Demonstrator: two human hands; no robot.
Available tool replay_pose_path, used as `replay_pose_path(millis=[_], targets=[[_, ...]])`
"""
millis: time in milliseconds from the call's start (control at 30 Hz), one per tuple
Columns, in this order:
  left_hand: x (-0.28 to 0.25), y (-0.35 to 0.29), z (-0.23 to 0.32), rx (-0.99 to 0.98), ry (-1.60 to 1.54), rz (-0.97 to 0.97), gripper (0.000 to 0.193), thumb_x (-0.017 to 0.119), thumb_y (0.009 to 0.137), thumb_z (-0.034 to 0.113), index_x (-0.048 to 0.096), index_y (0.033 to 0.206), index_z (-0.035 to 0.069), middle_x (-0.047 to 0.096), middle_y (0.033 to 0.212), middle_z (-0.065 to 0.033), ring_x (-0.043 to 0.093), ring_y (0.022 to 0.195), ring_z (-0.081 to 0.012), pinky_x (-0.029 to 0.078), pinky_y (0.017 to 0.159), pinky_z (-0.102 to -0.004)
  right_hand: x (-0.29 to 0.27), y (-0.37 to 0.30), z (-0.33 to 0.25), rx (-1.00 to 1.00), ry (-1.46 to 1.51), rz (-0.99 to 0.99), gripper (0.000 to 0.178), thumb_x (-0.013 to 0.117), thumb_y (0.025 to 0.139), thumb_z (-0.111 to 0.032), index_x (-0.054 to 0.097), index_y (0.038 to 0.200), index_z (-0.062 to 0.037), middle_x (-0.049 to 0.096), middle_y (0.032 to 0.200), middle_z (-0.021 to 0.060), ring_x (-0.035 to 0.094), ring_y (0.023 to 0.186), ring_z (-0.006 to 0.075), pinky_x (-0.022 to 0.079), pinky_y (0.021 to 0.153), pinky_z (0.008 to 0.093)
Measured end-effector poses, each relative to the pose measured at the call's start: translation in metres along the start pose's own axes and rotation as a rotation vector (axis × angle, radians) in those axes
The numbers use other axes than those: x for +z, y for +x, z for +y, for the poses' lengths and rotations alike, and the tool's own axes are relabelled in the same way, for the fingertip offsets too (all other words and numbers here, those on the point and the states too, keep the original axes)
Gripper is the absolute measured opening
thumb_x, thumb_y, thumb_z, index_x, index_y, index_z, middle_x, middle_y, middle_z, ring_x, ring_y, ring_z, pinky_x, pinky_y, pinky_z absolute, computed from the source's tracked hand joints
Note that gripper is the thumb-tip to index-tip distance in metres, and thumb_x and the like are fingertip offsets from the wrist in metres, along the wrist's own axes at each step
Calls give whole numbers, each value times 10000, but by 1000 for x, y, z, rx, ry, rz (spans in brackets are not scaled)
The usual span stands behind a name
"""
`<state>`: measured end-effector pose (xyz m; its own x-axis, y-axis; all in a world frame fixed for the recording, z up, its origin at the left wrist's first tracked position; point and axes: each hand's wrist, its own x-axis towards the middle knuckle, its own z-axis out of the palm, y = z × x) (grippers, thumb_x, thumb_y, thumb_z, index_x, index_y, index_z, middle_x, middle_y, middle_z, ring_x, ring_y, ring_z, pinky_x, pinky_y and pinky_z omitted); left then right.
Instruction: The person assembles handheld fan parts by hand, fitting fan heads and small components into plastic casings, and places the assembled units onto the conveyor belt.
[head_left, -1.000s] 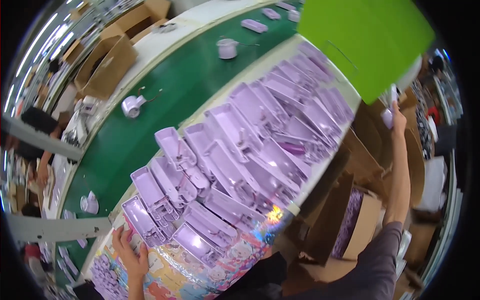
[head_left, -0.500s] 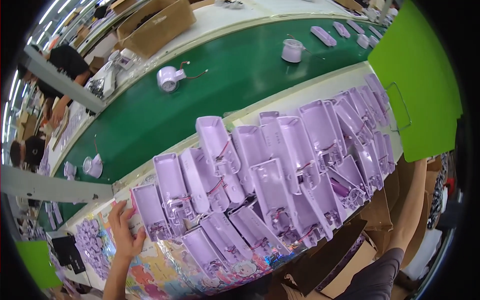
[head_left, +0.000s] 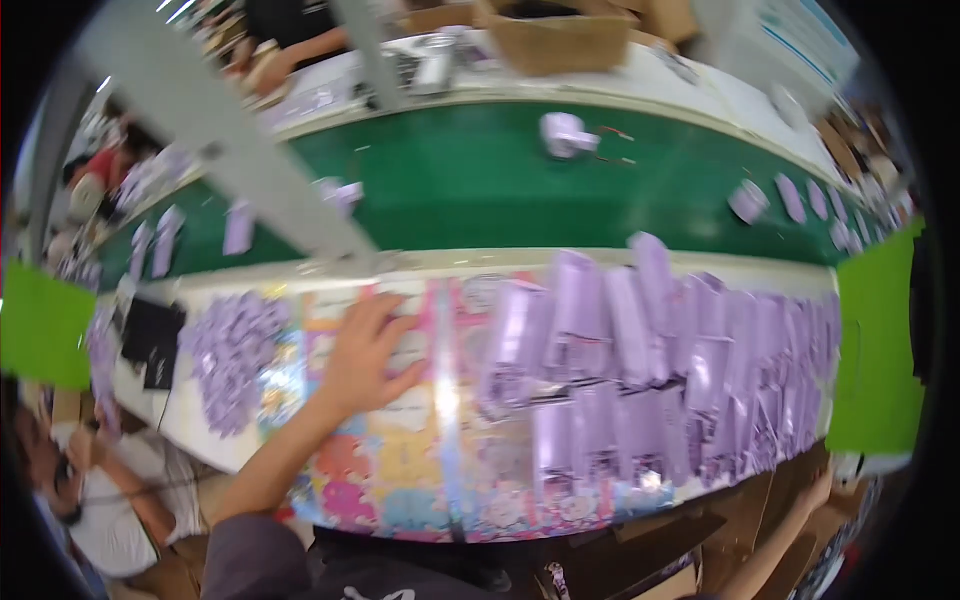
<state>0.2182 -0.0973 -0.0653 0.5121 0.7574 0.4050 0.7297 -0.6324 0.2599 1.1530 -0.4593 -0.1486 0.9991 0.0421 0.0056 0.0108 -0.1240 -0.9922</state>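
My left hand [head_left: 372, 355] is over the colourful printed sheet [head_left: 370, 460] on the table, its fingers spread and nothing in them. To its right lie many light purple plastic housings [head_left: 708, 370] in overlapping rows, blurred now; thin wires showed inside them a moment ago. My right arm reaches out at the lower right, past the table's end. There my right hand [head_left: 822, 488] is just below the green panel [head_left: 880, 350], beside cardboard. Blur and small size hide how its fingers are set.
Beyond the table runs a green conveyor belt [head_left: 460, 190] carrying purple parts, among them a round cup-like one with wires [head_left: 565, 135]. A grey post [head_left: 215, 150] rises at the left. Small purple pieces [head_left: 235, 355] lie heaped beside a black device [head_left: 152, 335]. Other people work at left and far side.
The view has swung left and levelled, so the housings appear further right. My left hand stays spread, now further from the housings. My right hand, hidden behind the green panel before, shows below it.
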Motion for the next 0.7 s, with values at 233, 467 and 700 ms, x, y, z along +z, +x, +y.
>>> replay_pose_path(millis=[233,467,700], targets=[[5,-10,-10,42,-72,174,373,792,767,232,661,1068,54,624,1214,-157,600,1134,-344,472,958,-464,93,-207,-79,-366,-184,-173,243,628,1037,-218,736,1188,-62,485,774,-65,364,625,42,315,562,230],[12,-7,-20,85,-436,301,90,731,795,100,651,785,59,624,758,-71,628,745,-270,494,713,-412,177,-481,-210,-1084,-332,-694,121,588,1019,-50,654,1083,30,620,908,18,510,798,93,432,725,260],[15,-15,-21,8,-478,135,113,667,794,189,676,783,77,684,825,-93,671,870,-294,481,834,-453,253,-681,-243,-1762,-381,-1340,226,717,697,37,646,898,-38,501,697,74,509,620,271,371,557,408]])
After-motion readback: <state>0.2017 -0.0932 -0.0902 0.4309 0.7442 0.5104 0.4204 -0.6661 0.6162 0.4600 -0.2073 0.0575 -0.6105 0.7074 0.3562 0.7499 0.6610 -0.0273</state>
